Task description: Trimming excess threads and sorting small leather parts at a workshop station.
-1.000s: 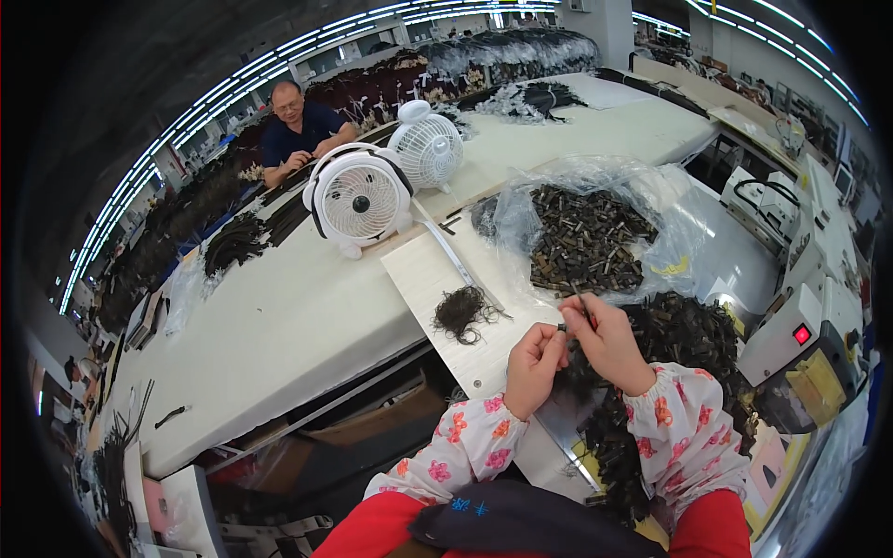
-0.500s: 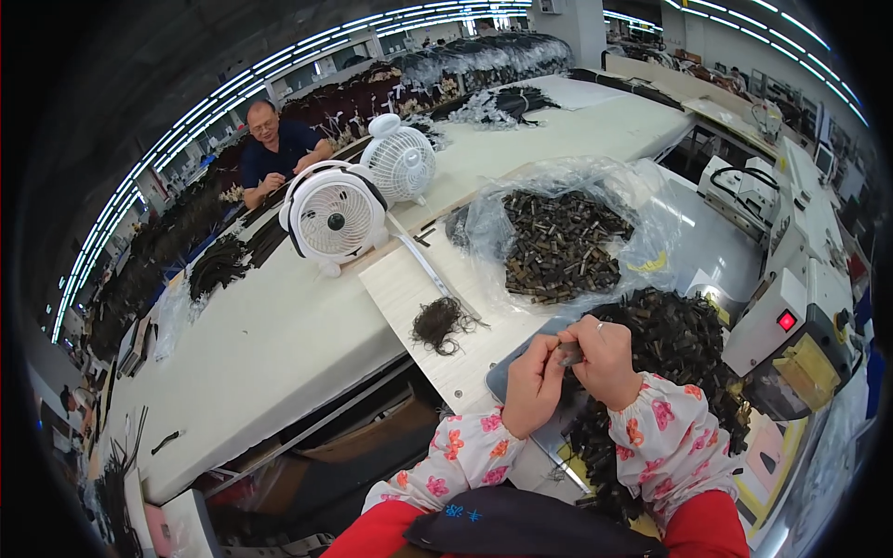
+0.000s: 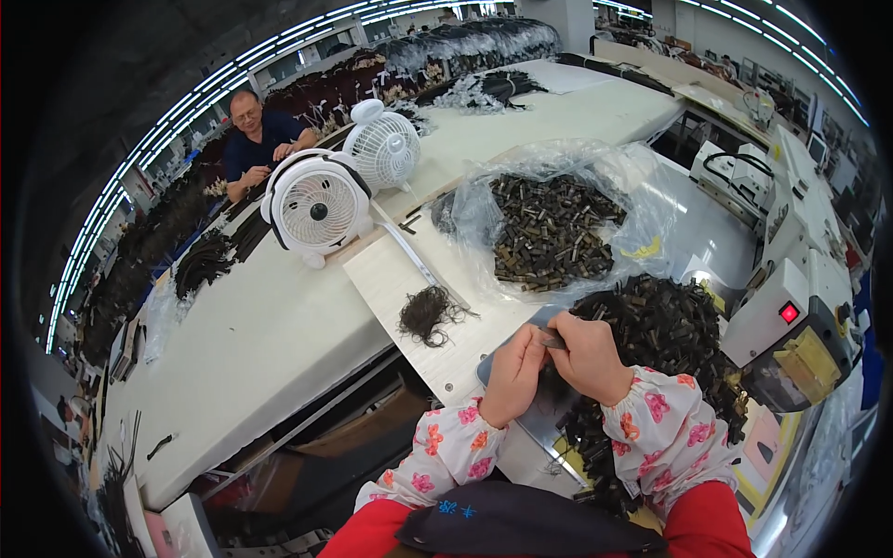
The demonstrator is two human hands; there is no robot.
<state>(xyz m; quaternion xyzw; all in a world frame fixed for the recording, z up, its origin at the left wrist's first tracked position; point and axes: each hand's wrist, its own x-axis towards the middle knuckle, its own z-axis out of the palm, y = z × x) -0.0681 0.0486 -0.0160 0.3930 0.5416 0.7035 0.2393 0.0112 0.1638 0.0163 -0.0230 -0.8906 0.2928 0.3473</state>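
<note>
Both my hands meet in front of me over a blue-grey tray or board, which shows only at its edge (image 3: 485, 370). Between the fingertips is a small dark brown folded strip (image 3: 553, 341), too small to name surely. My right hand (image 3: 593, 361) is closed with its thumb on the strip. Closed too, my left hand (image 3: 512, 374) pinches the strip's other side. A heap of similar short dark strips (image 3: 662, 339) lies right beside and beneath my right hand. Beyond my hands, a clear plastic bag (image 3: 642, 200) lies spread around more brown strips (image 3: 553, 232).
A tangle of dark threads (image 3: 428, 316) lies on the white board (image 3: 372, 270) left of my hands. Two white fans (image 3: 318, 212) stand on the long pale table (image 3: 251, 325). Another person (image 3: 265, 139) sits beyond it. At right is a machine with a red light (image 3: 789, 312).
The view has shifted slightly, so the surroundings sit a little further left and up. My hands stay together on the strip, with the fingers slightly repositioned and less of the strip showing.
</note>
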